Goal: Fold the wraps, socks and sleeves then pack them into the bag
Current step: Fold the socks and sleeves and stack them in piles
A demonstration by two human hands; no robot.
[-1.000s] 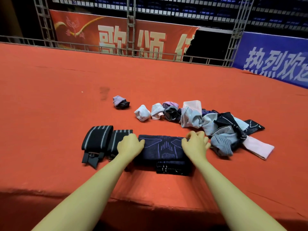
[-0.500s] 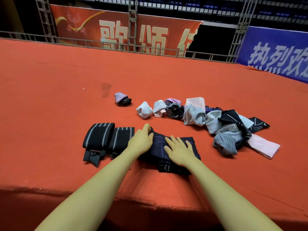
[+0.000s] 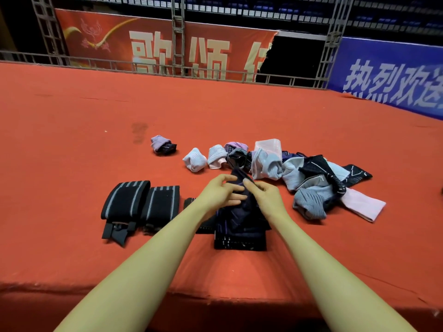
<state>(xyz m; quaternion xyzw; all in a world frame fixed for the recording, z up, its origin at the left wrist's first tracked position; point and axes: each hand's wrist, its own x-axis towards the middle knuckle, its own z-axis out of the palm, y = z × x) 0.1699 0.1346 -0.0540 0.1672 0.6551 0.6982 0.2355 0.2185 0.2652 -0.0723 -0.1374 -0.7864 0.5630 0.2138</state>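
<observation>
Carpet [image 3: 72, 164]: orange, bearing everything; near edge dropping out of view.
Banners: red [image 3: 155, 46] and blue [image 3: 388, 75], Chinese lettering cut off.
Pile [image 3: 318, 185]: mixed pieces overlapping, count unclear.
Wraps [image 3: 141, 202]: two, lying left of hands.
Sleeve [image 3: 239, 226]: dark, centre, being pinched by left hand [image 3: 218, 195] and right hand [image 3: 266, 197], partly hiding it.

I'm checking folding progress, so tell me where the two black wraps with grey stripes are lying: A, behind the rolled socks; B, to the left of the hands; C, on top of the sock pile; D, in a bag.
B: the two striped wraps lie side by side on the red cloth, left of the left hand.
</observation>
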